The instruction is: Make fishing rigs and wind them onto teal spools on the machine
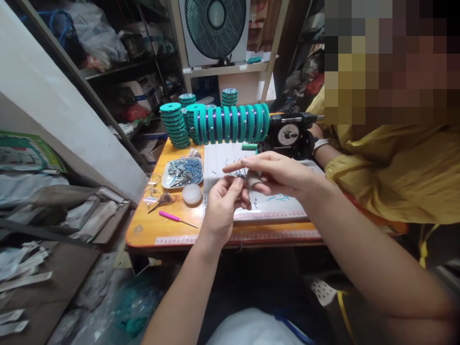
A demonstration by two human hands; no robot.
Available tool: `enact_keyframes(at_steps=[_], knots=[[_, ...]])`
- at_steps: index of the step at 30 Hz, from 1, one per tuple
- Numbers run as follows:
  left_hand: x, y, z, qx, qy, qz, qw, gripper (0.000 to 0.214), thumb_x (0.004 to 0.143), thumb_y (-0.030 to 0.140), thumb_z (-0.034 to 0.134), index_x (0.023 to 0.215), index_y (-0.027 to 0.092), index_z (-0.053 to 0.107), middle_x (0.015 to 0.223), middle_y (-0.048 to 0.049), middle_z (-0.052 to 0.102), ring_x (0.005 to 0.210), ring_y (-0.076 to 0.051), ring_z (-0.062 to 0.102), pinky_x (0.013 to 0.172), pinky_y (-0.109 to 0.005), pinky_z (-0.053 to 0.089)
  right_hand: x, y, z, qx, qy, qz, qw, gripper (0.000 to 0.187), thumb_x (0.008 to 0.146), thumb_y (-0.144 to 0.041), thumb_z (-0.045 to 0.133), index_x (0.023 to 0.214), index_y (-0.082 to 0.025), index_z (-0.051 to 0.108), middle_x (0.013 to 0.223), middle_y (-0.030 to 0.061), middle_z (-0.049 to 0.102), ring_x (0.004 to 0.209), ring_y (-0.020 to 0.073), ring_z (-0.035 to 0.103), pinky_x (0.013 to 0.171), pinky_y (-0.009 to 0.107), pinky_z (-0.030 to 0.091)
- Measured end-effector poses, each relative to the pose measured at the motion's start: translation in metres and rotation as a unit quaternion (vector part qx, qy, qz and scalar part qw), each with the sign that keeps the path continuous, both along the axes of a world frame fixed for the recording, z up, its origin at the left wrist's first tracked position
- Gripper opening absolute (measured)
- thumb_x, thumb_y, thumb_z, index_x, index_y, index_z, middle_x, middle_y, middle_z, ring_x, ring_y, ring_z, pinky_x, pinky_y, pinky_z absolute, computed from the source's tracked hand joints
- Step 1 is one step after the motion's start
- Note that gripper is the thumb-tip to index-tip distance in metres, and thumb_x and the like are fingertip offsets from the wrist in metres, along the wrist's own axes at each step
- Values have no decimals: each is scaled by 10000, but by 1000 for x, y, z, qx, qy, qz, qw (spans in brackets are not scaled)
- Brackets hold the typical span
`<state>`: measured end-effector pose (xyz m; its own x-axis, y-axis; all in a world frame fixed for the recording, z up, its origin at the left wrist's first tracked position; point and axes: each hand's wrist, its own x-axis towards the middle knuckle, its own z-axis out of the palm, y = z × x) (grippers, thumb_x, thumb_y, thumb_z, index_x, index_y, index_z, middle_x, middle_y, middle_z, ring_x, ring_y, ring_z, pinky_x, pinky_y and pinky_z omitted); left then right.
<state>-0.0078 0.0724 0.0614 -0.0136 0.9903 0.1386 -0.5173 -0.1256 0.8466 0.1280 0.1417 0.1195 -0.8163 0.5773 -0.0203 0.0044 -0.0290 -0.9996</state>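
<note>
Over the white board (217,158), my two hands meet. The thumb and fingers of my left hand (224,203) pinch small dark pieces (241,176), too small to identify. My right hand (278,173) lies across from the right, its index finger stretched over the left fingertips. Its other fingers curl beneath, and a greyish-white wrap (254,179) shows around one finger. Whatever those fingers grip is hidden. More small dark pieces (256,202) lie scattered on the board, along with thin blue strips (278,197). Behind the hands runs a row of teal spools (230,124) wound with purple line.
A dish (165,179) of small metal pieces, a round white container (192,194), a pink-handled tool (169,216) and eyeglasses (153,194) occupy the left. Stacked spools (174,127) and a black winding device (289,134) stand behind. A person in yellow (373,177) sits right.
</note>
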Motion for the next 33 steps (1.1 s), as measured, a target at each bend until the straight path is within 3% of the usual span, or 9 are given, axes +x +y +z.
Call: enact_keyframes(at_steps=[3, 7, 12, 15, 19, 25, 33], knots=[[-2, -7, -1, -21, -8, 6, 1000, 229, 838, 347, 671, 803, 147, 566, 627, 19, 580, 543, -84, 535, 538, -211, 481, -8, 1, -8, -184, 87, 13, 979, 320, 983, -414, 423, 901, -150, 584, 617, 7, 663, 259, 42, 382, 284, 151, 285], [-2, -21, -2, -45, -29, 17, 998, 235, 830, 344, 683, 776, 148, 567, 586, 38, 574, 523, -83, 570, 561, -209, 499, -29, -3, -7, -286, 126, -76, 947, 433, 1008, -375, 375, 623, -177, 392, 480, -19, 563, 259, 58, 438, 243, 126, 259], [-6, -51, -15, -79, -12, -23, 997, 221, 861, 341, 659, 791, 146, 581, 586, 6, 654, 579, -152, 674, 652, -269, 532, -39, -5, 2, -302, 155, -162, 926, 471, 1015, -314, 376, 566, -174, 354, 434, -32, 494, 261, 30, 396, 239, 97, 246], [-9, -70, -28, -87, 10, -32, 996, 203, 895, 313, 627, 790, 143, 591, 598, -7, 672, 689, -178, 711, 733, -282, 526, -38, -4, 3, -307, 152, -165, 925, 482, 1027, -320, 341, 568, -176, 349, 431, -35, 480, 248, 29, 373, 224, 102, 212], [-8, -86, -39, -106, 4, -34, 994, 205, 905, 309, 615, 788, 142, 592, 614, -10, 683, 695, -174, 712, 728, -275, 522, -38, -3, 1, -308, 152, -163, 925, 468, 1027, -321, 343, 582, -177, 345, 441, -41, 475, 245, 25, 368, 228, 103, 202], [-2, -97, -45, -150, -32, -22, 988, 209, 894, 324, 625, 816, 134, 586, 645, -23, 696, 609, -172, 703, 652, -274, 534, -39, -4, 0, -308, 160, -161, 924, 451, 1018, -326, 373, 592, -181, 348, 450, -46, 470, 246, 20, 359, 226, 108, 176], [3, -100, -57, -157, -73, -34, 984, 215, 881, 325, 635, 816, 135, 557, 683, -48, 716, 611, -188, 714, 627, -274, 538, -39, -4, -2, -308, 157, -166, 924, 456, 1025, -337, 364, 597, -179, 361, 456, -48, 478, 251, 15, 358, 230, 104, 172]])
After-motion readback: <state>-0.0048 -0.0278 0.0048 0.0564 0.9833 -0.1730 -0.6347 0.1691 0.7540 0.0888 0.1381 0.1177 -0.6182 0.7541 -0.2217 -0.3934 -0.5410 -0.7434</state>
